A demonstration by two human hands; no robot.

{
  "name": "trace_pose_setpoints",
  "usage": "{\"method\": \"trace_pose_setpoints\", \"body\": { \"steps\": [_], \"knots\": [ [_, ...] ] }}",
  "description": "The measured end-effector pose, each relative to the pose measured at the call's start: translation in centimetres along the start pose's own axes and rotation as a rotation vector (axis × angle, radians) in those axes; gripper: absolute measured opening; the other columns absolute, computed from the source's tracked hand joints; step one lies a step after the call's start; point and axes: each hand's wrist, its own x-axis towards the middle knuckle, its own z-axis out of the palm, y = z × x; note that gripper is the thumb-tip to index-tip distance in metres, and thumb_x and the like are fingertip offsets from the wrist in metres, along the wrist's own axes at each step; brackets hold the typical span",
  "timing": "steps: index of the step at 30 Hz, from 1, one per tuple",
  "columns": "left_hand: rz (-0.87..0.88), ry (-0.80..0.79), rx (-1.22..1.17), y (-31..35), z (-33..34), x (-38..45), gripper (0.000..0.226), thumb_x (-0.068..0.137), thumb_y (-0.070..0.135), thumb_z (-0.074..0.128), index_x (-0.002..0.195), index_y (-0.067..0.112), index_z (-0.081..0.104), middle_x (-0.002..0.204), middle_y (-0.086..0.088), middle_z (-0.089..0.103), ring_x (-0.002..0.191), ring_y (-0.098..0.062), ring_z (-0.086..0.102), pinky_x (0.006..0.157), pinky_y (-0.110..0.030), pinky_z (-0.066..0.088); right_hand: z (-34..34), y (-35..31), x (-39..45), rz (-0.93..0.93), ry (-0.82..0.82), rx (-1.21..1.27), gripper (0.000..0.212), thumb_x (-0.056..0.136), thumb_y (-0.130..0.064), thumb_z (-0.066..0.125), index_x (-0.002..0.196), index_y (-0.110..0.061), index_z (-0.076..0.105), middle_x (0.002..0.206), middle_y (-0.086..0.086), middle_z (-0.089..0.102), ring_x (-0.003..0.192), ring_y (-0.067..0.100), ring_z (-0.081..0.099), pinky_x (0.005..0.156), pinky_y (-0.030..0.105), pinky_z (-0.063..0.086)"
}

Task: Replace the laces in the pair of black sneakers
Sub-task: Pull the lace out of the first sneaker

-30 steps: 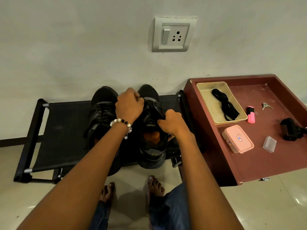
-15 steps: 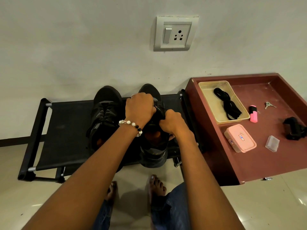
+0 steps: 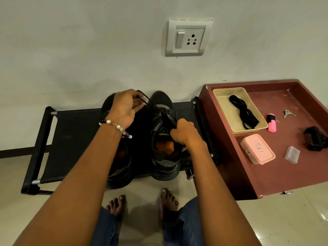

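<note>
The right sneaker (image 3: 164, 137) lies toe-to-wall on the black rack (image 3: 71, 139). The left hand (image 3: 125, 108), beyond its toe, pinches the old lace (image 3: 152, 107) taut; the right hand (image 3: 184, 133) grips its collar, nearer.

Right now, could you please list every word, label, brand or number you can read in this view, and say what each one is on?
No text can be read in this view.
pink lidded box: two small stickers on the lid, print too small and blurred to read.
right sneaker: a pale mark on the tongue, not legible.
wall socket plate: no lettering visible.
pink highlighter: no legible print.
</note>
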Motion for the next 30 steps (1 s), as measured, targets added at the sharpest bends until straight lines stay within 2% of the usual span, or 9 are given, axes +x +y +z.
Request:
{"method": "trace_pose_setpoints", "body": {
  "steps": [3,6,8,12,16,21,24,26,30],
  "knots": [
    [-0.07,-0.064,-0.15,-0.7,0.8,-0.9,0.022,0.093,0.009,0.04,0.075,0.011,0.051,0.073,-0.007,0.064,0.07,-0.023,0.067,0.074,-0.035,0.054,0.0,-0.1,-0.1,0.005,0.0,-0.01,0.012,0.093,-0.019,0.053,0.098,-0.01,0.047,0.108,0.016,0.052,0.095,0.037,0.059,0.083,0.05,0.056],
    [0.102,-0.062,0.245,-1.1,1.7,-1.3,0.014,0.093,0.017,0.047,0.082,0.014,0.056,0.065,0.002,0.066,0.057,-0.016,0.058,0.063,-0.03,0.047,-0.2,-0.1,-0.2,0.012,-0.007,-0.014,0.013,0.093,-0.02,0.053,0.099,-0.011,0.045,0.107,0.014,0.051,0.098,0.038,0.059,0.084,0.05,0.056],
    [0.309,-0.113,0.599,-1.7,1.8,-1.2,0.01,0.091,0.023,0.057,0.089,0.016,0.063,0.071,0.005,0.068,0.062,-0.012,0.058,0.06,-0.023,0.046,-0.2,-0.1,-0.2,0.013,-0.01,-0.016,0.012,0.093,-0.02,0.053,0.099,-0.011,0.046,0.103,0.013,0.05,0.096,0.037,0.059,0.084,0.05,0.056],
    [0.534,-0.253,1.303,-3.2,1.6,-0.9,0.011,0.085,0.029,0.069,0.091,0.023,0.075,0.08,0.009,0.068,0.082,-0.012,0.065,0.079,-0.032,0.055,-0.1,-0.2,-0.2,0.015,-0.006,-0.026,0.013,0.093,-0.02,0.053,0.099,-0.012,0.045,0.102,0.011,0.048,0.097,0.036,0.059,0.083,0.05,0.056],
    [0.582,-0.173,1.488,-3.4,2.0,-1.0,0.015,0.086,0.033,0.066,0.094,0.027,0.078,0.092,0.004,0.073,0.083,-0.019,0.066,0.077,-0.039,0.057,-0.1,-0.4,-0.2,0.01,-0.004,-0.029,0.013,0.093,-0.019,0.053,0.099,-0.011,0.045,0.102,0.012,0.049,0.096,0.036,0.059,0.082,0.05,0.057],
    [0.676,-0.068,1.721,-3.8,3.3,-1.5,0.015,0.087,0.024,0.057,0.082,0.016,0.069,0.081,-0.002,0.058,0.078,-0.026,0.061,0.079,-0.042,0.051,0.0,-0.4,-0.4,0.007,-0.003,-0.036,0.014,0.093,-0.02,0.054,0.099,-0.011,0.045,0.101,0.012,0.048,0.096,0.037,0.06,0.082,0.05,0.057],
    [0.626,-0.128,1.732,-4.2,2.9,-0.8,0.019,0.093,0.025,0.048,0.084,0.014,0.061,0.088,-0.003,0.049,0.084,-0.026,0.054,0.086,-0.046,0.042,-0.1,-0.5,-0.5,0.012,-0.004,-0.031,0.015,0.092,-0.02,0.054,0.101,-0.011,0.046,0.103,0.013,0.05,0.096,0.037,0.06,0.082,0.05,0.057],
    [0.516,-0.17,1.557,-3.9,2.2,0.0,0.027,0.094,0.024,0.045,0.073,0.009,0.054,0.082,-0.007,0.049,0.077,-0.027,0.05,0.076,-0.04,0.042,-0.2,-0.5,-0.5,0.019,-0.009,-0.028,0.017,0.092,-0.02,0.054,0.105,-0.01,0.047,0.106,0.014,0.051,0.098,0.037,0.06,0.082,0.051,0.056],
    [0.188,-0.101,0.711,-1.1,1.1,0.0,0.025,0.093,0.02,0.05,0.074,0.011,0.062,0.079,-0.009,0.06,0.077,-0.023,0.057,0.069,-0.033,0.041,-0.3,-0.6,-0.6,0.023,-0.009,-0.039,0.016,0.094,-0.021,0.052,0.104,-0.01,0.048,0.105,0.013,0.049,0.098,0.037,0.058,0.085,0.049,0.055]
  ]
}}
